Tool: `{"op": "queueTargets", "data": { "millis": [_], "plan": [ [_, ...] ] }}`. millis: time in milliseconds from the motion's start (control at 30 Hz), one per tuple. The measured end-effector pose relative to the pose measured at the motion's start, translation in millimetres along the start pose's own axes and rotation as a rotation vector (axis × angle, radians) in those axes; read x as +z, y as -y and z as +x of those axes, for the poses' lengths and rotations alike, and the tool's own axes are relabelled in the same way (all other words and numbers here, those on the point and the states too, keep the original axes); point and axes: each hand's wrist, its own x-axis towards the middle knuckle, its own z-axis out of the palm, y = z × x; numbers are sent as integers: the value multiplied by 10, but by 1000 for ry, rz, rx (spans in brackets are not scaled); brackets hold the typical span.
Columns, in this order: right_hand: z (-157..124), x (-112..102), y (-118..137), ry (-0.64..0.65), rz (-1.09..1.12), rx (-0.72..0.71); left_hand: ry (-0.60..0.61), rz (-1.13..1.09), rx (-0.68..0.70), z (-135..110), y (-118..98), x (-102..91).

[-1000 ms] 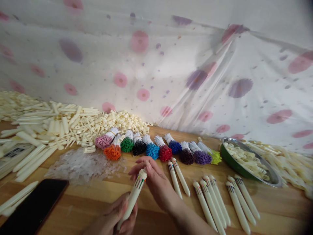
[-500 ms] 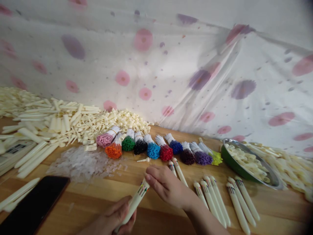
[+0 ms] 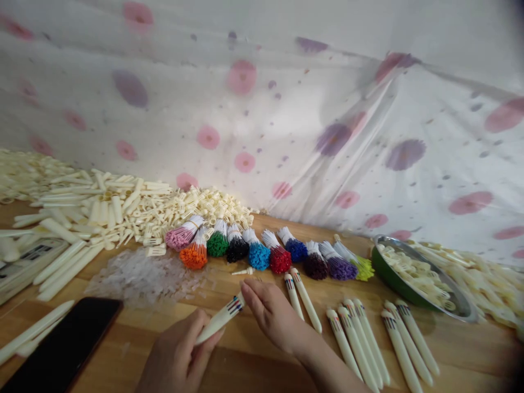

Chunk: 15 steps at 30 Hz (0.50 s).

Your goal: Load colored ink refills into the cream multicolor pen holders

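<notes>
A cream multicolour pen (image 3: 221, 321) slants up to the right between my hands, coloured slider tabs showing near its upper end. My left hand (image 3: 180, 346) grips the barrel's lower part between thumb and fingers. The fingers of my right hand (image 3: 270, 314) are closed around the pen's top end and hide it. Just beyond that hand lie two similar pens (image 3: 305, 297) on the wooden table (image 3: 262, 355). Behind them stands a row of refill bundles in several colours, among them a red bundle (image 3: 279, 256) and a light blue bundle (image 3: 258, 254). A small cream pointed part (image 3: 244, 271) lies before the bundles.
Several more pens (image 3: 356, 338) lie at the right. A green-sided metal bowl (image 3: 385, 278) holds cream parts. At the left are a pile of cream barrels (image 3: 102, 204), a heap of clear plastic pieces (image 3: 143, 278) and a black phone (image 3: 65, 346). Flowered plastic sheeting (image 3: 262, 109) hangs behind.
The pen has tilted closer to level, and my left hand has turned and risen along with it. My right hand stays at its top end. The view has shifted slightly.
</notes>
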Motion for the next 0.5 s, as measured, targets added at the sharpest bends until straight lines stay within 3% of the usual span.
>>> {"op": "queueTargets", "data": {
  "millis": [67, 133, 267, 367, 500],
  "plan": [
    [30, 61, -53, -43, 153, 52, -48, -24, 34, 16, 14, 0],
    [52, 109, -93, -77, 266, 101, -27, -68, -29, 23, 46, 9],
    [-12, 228, -56, -106, 387, 179, 233, -246, -259, 11, 103, 24],
    [-132, 379, 52, -109, 463, 216, 382, -387, -354, -25, 115, 20],
    [-261, 398, 97, -239, 348, 309, 398, -304, -268, -87, 76, -24]
  ]
}}
